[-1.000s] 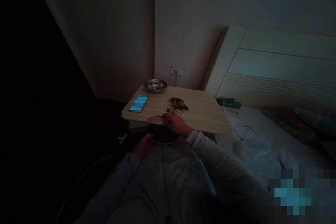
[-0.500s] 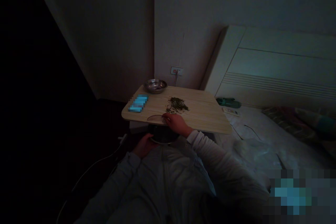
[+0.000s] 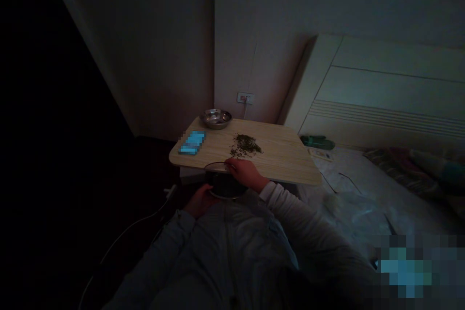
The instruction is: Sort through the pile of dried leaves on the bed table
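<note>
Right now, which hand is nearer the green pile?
Right. The right hand is just short of the green pile; the left hand is farther, off the table, at a dark round container.

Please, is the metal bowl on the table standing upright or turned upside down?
Upright: the metal bowl stands on the table with its rim and shiny inside facing up.

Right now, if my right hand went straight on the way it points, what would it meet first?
Beyond the thin rim it touches, your right hand would probably meet the phone, though depth is unclear and it might brush the table first.
</note>
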A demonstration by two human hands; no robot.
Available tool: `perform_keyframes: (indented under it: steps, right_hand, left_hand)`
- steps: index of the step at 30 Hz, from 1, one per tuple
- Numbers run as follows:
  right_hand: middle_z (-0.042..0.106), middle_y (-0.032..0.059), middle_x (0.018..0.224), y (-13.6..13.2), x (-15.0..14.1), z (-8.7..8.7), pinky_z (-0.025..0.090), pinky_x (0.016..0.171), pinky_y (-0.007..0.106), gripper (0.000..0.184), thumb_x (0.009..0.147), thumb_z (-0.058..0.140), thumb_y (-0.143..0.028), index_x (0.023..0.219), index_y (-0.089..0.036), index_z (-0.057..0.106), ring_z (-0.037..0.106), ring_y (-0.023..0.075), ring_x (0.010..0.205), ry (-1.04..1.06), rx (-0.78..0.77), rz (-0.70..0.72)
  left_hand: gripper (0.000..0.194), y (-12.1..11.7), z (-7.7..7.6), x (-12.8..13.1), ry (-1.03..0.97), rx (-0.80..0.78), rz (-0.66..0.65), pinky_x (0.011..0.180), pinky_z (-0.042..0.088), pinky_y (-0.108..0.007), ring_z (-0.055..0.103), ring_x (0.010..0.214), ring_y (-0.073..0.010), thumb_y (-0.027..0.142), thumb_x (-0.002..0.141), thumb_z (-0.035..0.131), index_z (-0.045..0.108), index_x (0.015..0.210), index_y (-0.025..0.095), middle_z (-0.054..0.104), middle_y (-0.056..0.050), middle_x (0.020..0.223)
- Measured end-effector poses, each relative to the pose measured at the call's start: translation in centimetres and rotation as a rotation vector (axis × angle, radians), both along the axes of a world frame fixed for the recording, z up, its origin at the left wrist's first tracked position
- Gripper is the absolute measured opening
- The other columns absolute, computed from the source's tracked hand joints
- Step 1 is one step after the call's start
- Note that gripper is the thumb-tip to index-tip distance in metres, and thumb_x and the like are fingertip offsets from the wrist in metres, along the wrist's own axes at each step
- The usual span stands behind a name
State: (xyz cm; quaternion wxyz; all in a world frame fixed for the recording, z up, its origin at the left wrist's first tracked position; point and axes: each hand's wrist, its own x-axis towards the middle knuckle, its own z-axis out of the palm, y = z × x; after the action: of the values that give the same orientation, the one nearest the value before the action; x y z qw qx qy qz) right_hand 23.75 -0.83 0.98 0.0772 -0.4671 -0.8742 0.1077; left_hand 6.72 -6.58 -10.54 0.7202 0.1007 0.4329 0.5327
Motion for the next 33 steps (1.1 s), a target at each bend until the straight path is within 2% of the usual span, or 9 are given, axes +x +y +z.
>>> perform_keyframes:
  steps: [4,13,19,26,29,33]
  right_hand:
    - [0.072,0.0123,0.123,-0.2,0.0,0.3,0.049,0.092,0.033,0.041,0.101,0.039,-0.027,0.133,-0.021,0.062,0.069,0.024,0.11,-0.015,-0.002,0.009]
    - [0.072,0.0121,0.123,-0.3,0.3,0.0,0.049,0.094,0.032,0.04,0.1,0.039,-0.026,0.133,-0.02,0.063,0.069,0.0229,0.11,-0.001,0.006,-0.004]
    - [0.073,0.0115,0.122,-0.1,0.7,-0.1,0.05,0.093,0.033,0.038,0.1,0.043,-0.027,0.13,-0.021,0.065,0.07,0.0232,0.107,0.089,0.004,-0.019]
    - [0.076,0.01,0.111,1.5,2.9,-0.7,0.052,0.089,0.033,0.034,0.096,0.05,-0.026,0.123,-0.019,0.069,0.07,0.0206,0.096,0.338,-0.001,-0.105]
    - [0.076,0.0103,0.111,1.0,2.9,-1.1,0.051,0.089,0.033,0.034,0.094,0.051,-0.023,0.123,-0.018,0.07,0.07,0.0203,0.096,0.323,-0.046,-0.107]
    - [0.075,0.0109,0.112,0.3,2.0,-1.1,0.05,0.092,0.034,0.036,0.094,0.05,-0.022,0.125,-0.018,0.069,0.069,0.021,0.099,0.285,-0.058,-0.128]
  left_hand:
    - [0.015,-0.1,0.1,0.0,0.005,-0.006,0.007,0.072,0.06,-0.034,0.073,0.073,-0.0211,0.009,0.08,0.057,0.064,0.091,0.017,0.076,-0.004,0.076]
    - [0.017,0.1,-0.7,-0.2,-0.018,0.021,-0.004,0.074,0.06,-0.035,0.074,0.078,-0.0226,0.011,0.078,0.06,0.066,0.093,0.016,0.076,-0.006,0.079]
    - [0.011,-0.1,0.1,0.0,0.018,0.003,0.015,0.076,0.06,-0.035,0.073,0.076,-0.0212,0.008,0.079,0.059,0.065,0.081,0.017,0.076,-0.005,0.078]
    - [0.012,-0.3,0.4,0.2,0.004,-0.01,0.009,0.072,0.059,-0.034,0.072,0.074,-0.0204,0.009,0.08,0.056,0.065,0.082,0.016,0.075,-0.005,0.076]
    - [0.013,-0.2,0.5,0.2,0.019,-0.002,0.002,0.073,0.059,-0.034,0.072,0.074,-0.0211,0.009,0.081,0.056,0.066,0.084,0.015,0.075,-0.006,0.077]
    - [0.011,-0.2,0.5,0.2,0.032,-0.008,0.013,0.068,0.058,-0.033,0.069,0.066,-0.0184,0.007,0.081,0.056,0.065,0.082,0.015,0.073,-0.004,0.071]
